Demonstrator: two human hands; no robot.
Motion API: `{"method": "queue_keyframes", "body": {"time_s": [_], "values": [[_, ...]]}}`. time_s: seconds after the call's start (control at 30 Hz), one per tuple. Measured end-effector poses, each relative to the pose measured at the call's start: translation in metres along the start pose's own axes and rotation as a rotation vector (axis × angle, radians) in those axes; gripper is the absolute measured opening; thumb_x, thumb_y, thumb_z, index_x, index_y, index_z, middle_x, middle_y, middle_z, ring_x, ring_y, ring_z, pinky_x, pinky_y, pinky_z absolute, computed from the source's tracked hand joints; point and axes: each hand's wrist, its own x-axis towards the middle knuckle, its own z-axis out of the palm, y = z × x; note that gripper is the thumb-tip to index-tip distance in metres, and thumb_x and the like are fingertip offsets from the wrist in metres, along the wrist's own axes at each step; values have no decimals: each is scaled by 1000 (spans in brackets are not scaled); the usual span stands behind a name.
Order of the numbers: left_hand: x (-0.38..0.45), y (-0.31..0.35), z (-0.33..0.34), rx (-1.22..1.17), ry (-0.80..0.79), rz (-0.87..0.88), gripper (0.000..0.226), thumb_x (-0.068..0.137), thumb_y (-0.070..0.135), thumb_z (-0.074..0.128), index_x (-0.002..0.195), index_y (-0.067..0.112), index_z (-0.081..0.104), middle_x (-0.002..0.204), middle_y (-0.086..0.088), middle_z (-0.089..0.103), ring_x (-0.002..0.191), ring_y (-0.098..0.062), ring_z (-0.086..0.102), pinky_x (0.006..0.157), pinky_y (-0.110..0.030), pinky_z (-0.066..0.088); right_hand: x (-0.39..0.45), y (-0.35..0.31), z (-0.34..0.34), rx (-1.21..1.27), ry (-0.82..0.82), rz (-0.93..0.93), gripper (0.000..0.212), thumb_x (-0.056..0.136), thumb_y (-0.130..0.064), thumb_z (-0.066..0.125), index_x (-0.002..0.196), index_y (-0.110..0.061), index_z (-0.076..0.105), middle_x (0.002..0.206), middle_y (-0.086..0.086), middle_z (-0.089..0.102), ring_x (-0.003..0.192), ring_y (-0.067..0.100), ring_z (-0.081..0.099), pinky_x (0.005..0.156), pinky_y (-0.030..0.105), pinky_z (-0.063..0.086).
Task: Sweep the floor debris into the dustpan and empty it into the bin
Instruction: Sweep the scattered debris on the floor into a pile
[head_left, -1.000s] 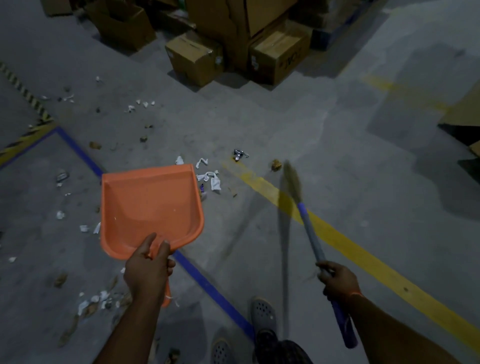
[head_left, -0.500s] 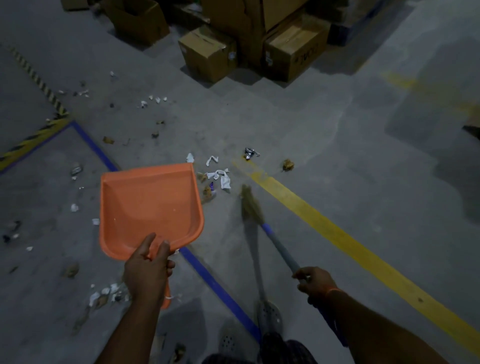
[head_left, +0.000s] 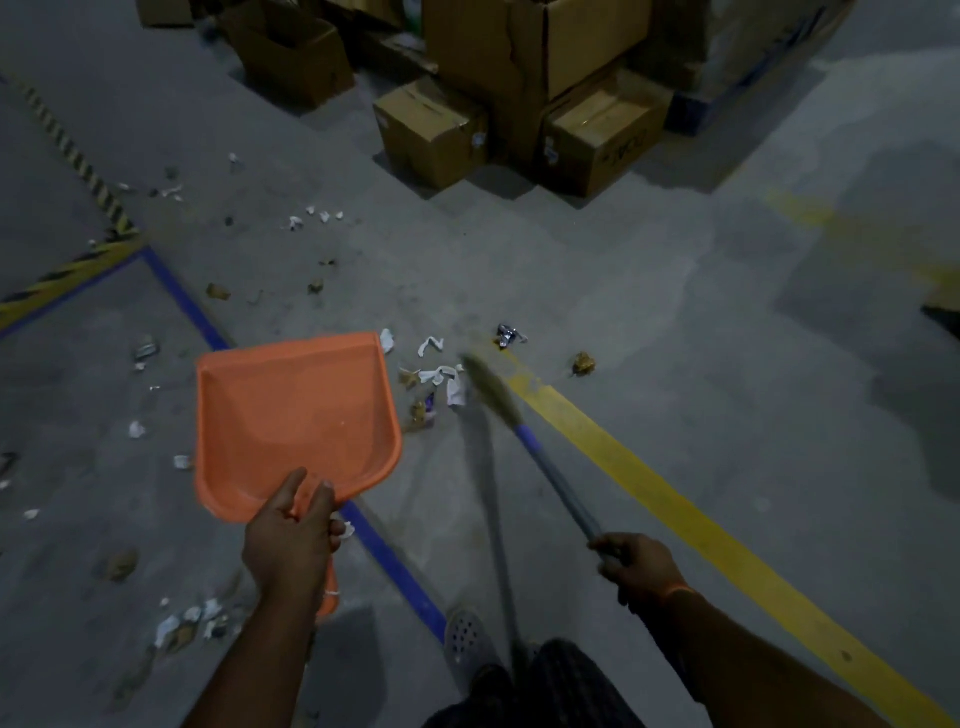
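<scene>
The broom head has swung forward again: half a second ago its bristles sat just behind the paper pile, and now the straw-coloured broom head is blurred right beside the white paper scraps, on the side away from the orange plastic dustpan. The dustpan has hardly shifted, mouth pointing toward the cardboard boxes. The left hand grasps the dustpan's handle, fingers wrapped under, thumb up on the back rim. The right hand is clenched round the grey broom stick. Inside the dustpan: only a few pale specks on bare orange plastic. The paper scraps and brown bits lie on the grey concrete floor just off the dustpan's right front corner; a crumpled silver wrapper and a brown lump lie beyond, by the yellow floor line. More litter is scattered left of the dustpan, across the blue floor line. Several of the boxes stand open; contents too dark to tell. A grey perforated clog stands behind the dustpan.
</scene>
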Motion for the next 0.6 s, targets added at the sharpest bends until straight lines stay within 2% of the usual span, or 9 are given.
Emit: {"method": "queue_keyframes", "body": {"time_s": [0.1,0.23,0.3,0.4,0.5,0.6], "values": [[18,1,5,46,-8,31,58,81,48,71,135,31,61,66,-6,74,54,-25,67,71,-44,61,21,2,-26,93,157,70,24,86,-9,65,105,-22,73,89,13,72,44,26,65,40,30,51],[37,1,17,-13,23,-12,48,90,33,75,136,26,63,68,-12,74,49,-17,63,66,-38,57,57,8,-66,177,269,174,25,84,-8,69,104,-21,74,84,15,71,47,30,67,46,38,57],[44,5,26,-22,38,-30,46,93,27,74,137,23,63,71,-17,73,47,-15,61,61,-34,54,80,8,-88,157,281,212,26,82,-8,72,103,-21,75,87,14,72,48,29,69,48,36,58],[50,18,37,-18,93,-38,42,95,23,72,136,21,62,77,-19,74,46,-15,57,47,-23,49,116,5,-113,73,227,246,25,80,-10,73,101,-23,76,95,13,72,50,26,70,48,32,57],[57,27,46,-20,134,-51,45,96,23,72,139,20,61,79,-20,74,46,-14,54,43,-22,46,146,-1,-114,-81,116,203,27,78,-14,74,100,-29,76,91,7,73,62,24,71,56,37,60],[60,32,54,-30,144,-73,46,96,21,71,141,17,59,82,-23,72,44,-11,53,40,-22,45,168,-24,-104,-140,28,128,24,83,-13,72,103,-25,75,97,8,72,54,21,67,46,31,56]]}}
